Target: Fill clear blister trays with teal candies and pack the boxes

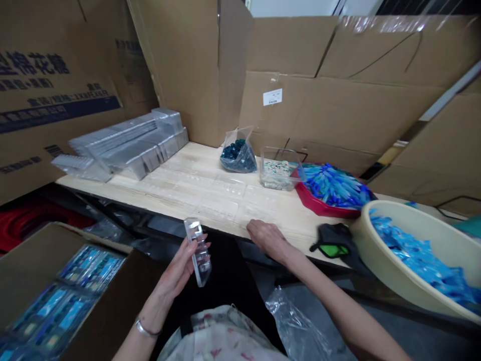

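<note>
My left hand [176,273] is closed round a clear plastic blister tray [198,250], held upright below the front edge of the wooden table [188,173]. My right hand [267,237] rests palm down on the table edge, fingers together, touching a row of flat clear trays [225,195] laid on the wood. Nothing shows inside the right hand.
Stacks of clear trays [128,143] sit at the table's left. A bag of dark blue pieces [237,154], a clear tub [280,170], a red tray of blue items [330,188] and a cream basin of blue packets [417,250] stand to the right. A carton of packed goods [56,306] lies lower left.
</note>
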A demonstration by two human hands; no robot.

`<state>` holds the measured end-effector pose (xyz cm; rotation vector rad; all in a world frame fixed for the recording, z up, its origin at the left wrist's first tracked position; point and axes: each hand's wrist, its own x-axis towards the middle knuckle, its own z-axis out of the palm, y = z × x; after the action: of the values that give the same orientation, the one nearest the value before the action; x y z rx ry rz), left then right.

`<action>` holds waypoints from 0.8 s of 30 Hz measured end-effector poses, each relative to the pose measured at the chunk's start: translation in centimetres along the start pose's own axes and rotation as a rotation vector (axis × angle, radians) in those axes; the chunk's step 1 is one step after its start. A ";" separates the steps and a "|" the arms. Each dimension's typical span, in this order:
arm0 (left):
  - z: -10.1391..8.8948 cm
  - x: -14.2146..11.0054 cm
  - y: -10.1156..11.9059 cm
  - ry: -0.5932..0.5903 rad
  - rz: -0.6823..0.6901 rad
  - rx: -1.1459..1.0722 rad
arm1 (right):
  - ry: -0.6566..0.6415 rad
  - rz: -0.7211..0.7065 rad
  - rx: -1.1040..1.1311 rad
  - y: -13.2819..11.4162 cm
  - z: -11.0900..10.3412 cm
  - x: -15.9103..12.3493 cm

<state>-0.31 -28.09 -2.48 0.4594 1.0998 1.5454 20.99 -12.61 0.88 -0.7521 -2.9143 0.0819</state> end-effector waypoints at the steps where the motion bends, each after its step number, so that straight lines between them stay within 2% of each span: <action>1: 0.1 0.0 -0.1 -0.008 -0.008 0.000 | -0.033 0.002 -0.055 0.4 1.1 0.5; 4: 0.4 -0.1 -0.3 -0.021 -0.019 0.008 | -0.021 -0.007 -0.082 0.8 3.1 1.7; 6: 0.5 -0.2 -0.2 -0.036 -0.016 0.013 | 0.085 -0.006 0.041 0.2 3.2 2.1; 8: 0.8 -0.2 -0.1 -0.062 -0.005 0.024 | 0.234 0.002 0.304 -1.1 2.7 2.3; 10: 1.2 0.0 -0.1 -0.093 0.005 0.051 | 0.332 0.029 0.675 -2.7 2.0 2.7; 11: 1.5 0.1 -0.1 -0.105 0.008 0.070 | 0.333 0.040 0.874 -3.6 1.6 2.9; 13: 2.1 0.3 -0.4 -0.121 0.016 0.111 | 0.254 0.047 1.217 -5.2 1.1 3.4; 15: 2.6 0.6 -0.7 -0.129 0.042 0.145 | 0.150 0.038 1.433 -6.2 0.8 3.9; 19: 2.9 0.8 -1.2 -0.140 0.068 0.177 | 0.082 0.091 1.620 -6.9 0.5 4.5; 24: 2.5 0.7 -1.0 -0.168 0.080 0.171 | 0.047 0.111 1.731 -6.8 0.7 4.7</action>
<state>2.01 -26.48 -2.28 0.7441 1.0981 1.4588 13.63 -16.27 1.29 -0.4335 -1.6070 2.0429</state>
